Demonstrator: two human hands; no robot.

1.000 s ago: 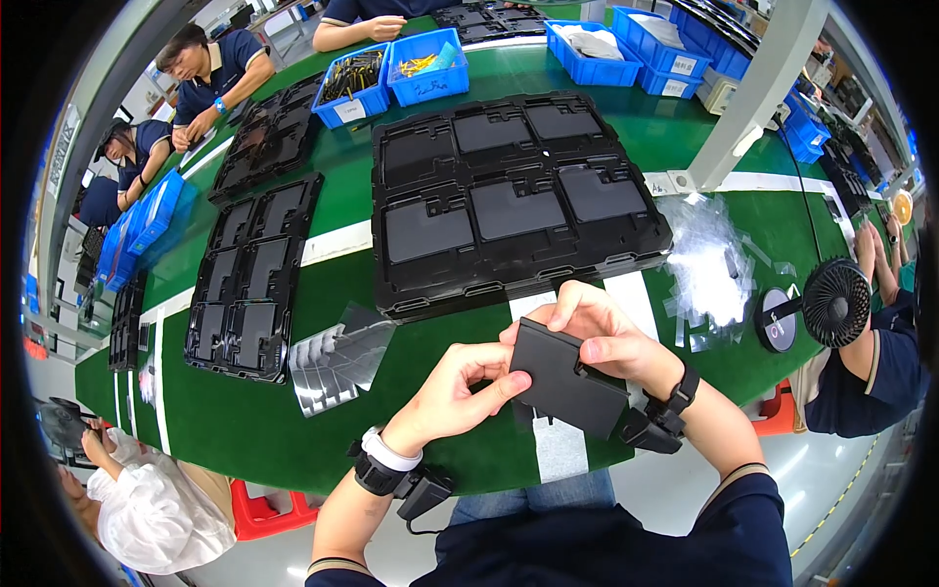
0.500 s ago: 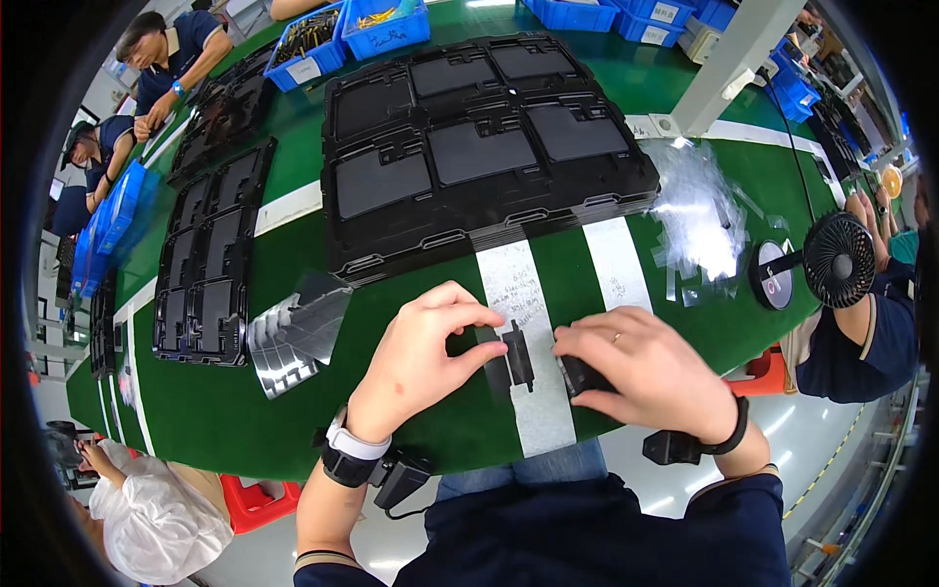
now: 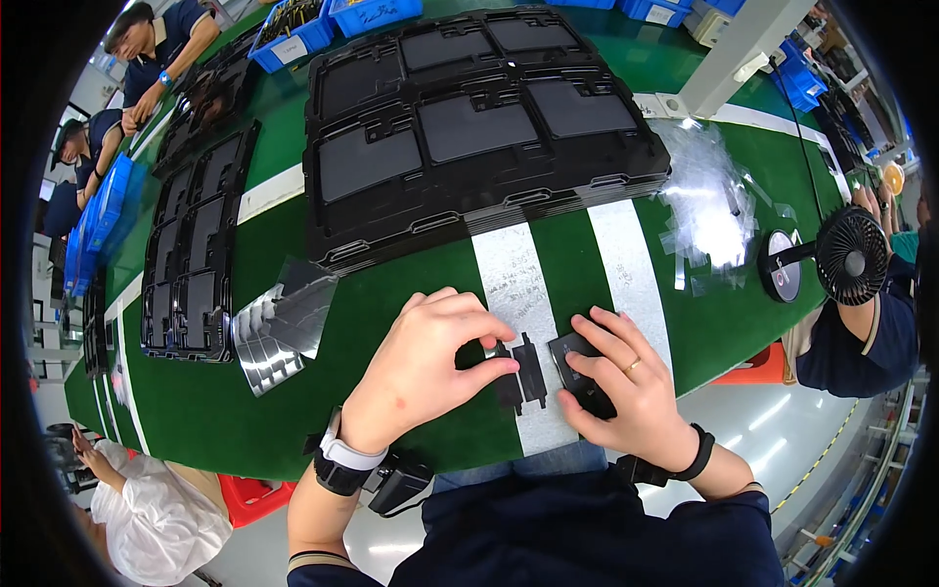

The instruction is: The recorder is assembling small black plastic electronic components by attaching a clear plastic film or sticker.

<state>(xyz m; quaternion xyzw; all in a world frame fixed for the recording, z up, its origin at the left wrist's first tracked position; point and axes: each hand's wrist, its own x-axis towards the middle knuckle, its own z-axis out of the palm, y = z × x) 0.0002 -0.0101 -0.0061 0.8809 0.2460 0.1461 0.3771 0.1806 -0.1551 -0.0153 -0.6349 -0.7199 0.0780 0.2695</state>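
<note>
- The right hand (image 3: 626,386) covers part of the black block (image 3: 567,350); whether it grips it or only rests on it cannot be told.
- The left hand (image 3: 430,347) overlaps the dark strips (image 3: 531,372); a hold between thumb and forefinger cannot be made out.
- Writing on the white tape (image 3: 514,264) is too small to read.
- Glare blurs single pieces in the clear film pile (image 3: 709,205).
- The top edge cuts off the blue bin (image 3: 377,17).
- The fan (image 3: 851,254) hides part of a co-worker (image 3: 866,342).
</note>
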